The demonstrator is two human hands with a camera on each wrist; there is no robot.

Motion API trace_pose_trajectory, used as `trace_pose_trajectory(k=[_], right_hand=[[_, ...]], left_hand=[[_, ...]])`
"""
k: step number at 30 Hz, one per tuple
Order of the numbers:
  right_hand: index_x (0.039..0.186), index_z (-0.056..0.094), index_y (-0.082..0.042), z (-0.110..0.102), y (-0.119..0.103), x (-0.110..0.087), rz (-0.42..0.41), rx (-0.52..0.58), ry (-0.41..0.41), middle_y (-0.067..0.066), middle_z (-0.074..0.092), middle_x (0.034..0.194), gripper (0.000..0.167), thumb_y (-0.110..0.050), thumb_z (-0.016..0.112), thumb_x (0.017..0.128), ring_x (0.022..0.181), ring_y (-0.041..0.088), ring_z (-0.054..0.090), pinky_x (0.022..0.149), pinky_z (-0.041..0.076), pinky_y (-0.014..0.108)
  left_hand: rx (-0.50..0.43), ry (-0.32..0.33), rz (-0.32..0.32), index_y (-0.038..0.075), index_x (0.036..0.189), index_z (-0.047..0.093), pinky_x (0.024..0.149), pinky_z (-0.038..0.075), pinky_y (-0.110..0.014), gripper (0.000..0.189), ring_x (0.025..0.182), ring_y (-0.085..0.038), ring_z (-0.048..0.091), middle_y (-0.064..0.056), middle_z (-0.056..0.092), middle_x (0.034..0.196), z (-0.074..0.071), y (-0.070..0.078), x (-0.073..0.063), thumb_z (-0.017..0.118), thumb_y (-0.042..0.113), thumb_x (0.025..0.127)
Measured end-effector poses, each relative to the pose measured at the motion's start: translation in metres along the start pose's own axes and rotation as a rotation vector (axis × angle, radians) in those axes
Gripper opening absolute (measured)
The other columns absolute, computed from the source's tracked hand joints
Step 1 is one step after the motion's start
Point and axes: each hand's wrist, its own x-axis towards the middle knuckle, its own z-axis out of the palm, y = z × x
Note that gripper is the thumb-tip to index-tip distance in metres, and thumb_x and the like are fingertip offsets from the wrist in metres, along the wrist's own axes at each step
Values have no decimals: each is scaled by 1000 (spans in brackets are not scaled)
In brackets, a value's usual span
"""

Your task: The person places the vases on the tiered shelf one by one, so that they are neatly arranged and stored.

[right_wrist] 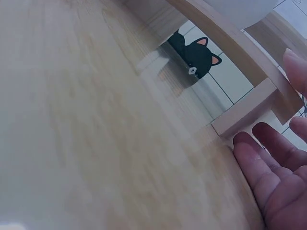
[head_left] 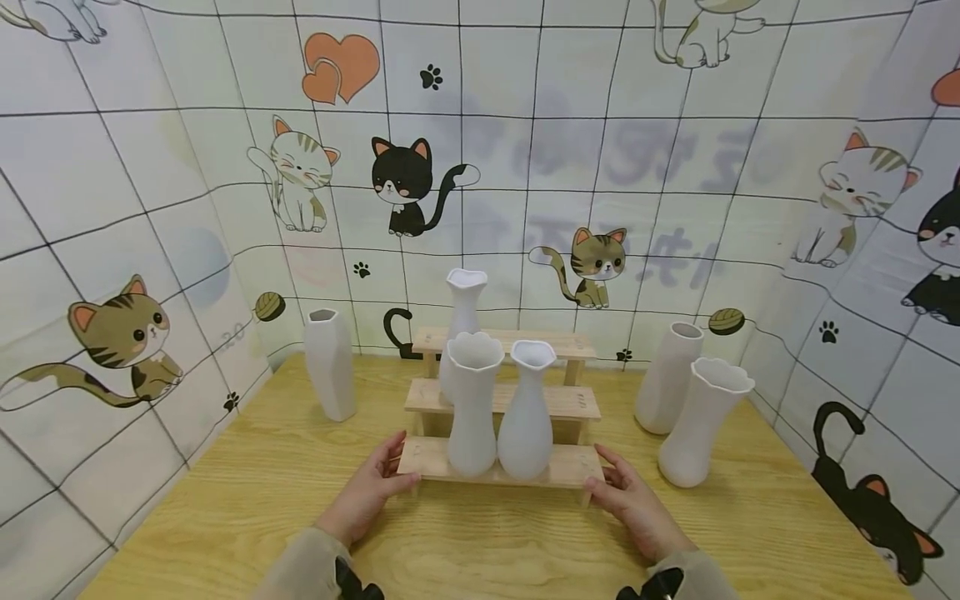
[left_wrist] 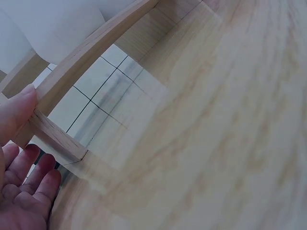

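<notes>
Gripping the bottom step (head_left: 576, 462) of the wooden stand (head_left: 573, 402), centred at twelve o'clock, by its nine o'clock end, the left hand (head_left: 371, 493) mirrors the right hand (head_left: 635, 507) at three o'clock, and level, even pressure appears advisable lest the white vases (head_left: 474, 408) topple.

At one front corner of a wooden stand (left_wrist: 88, 55), the thumb of the left hand (left_wrist: 21, 194) presses on the board; its fingers bend below, beside the leg (left_wrist: 58, 136). A white vase (left_wrist: 62, 28) stands behind the board's front edge. Black-lined tiles (left_wrist: 79, 103) show beneath, above the glossy, wood-grained tabletop (left_wrist: 216, 143).
</notes>
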Motion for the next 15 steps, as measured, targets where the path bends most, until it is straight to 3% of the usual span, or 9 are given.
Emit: trace_pose_trajectory(k=[6,9,12,15], right_hand=[[151,23,-7,-5,-6,-4,-19,18,16,29,34,142,71,-23,63,95,117,30,50,95,46,44],[150,27,-5,-9,-9,-6,-16,-25,68,26,37,142,66,-27,60,96,116,26,50,92,47,39],[148,31,-3,-14,-13,-10,-7,-65,148,16,47,133,64,-32,58,98,106,17,53,85,48,32],[145,35,0,-20,-17,-13,-42,-56,258,-2,56,113,63,-34,58,97,94,6,53,79,47,24]], left_hand=[[15,-32,14,7,152,22,104,34,-43,83,127,-30,41,-18,35,148,2,-2,-1,73,19,87],[24,-43,30,4,152,21,103,35,-42,84,126,-31,41,-20,36,146,2,0,-2,73,20,87],[17,-41,26,5,152,21,104,35,-41,84,127,-31,41,-19,37,146,2,0,-2,73,20,87],[8,-36,32,5,152,22,102,37,-40,83,126,-30,42,-19,37,145,1,0,-2,72,19,87]])
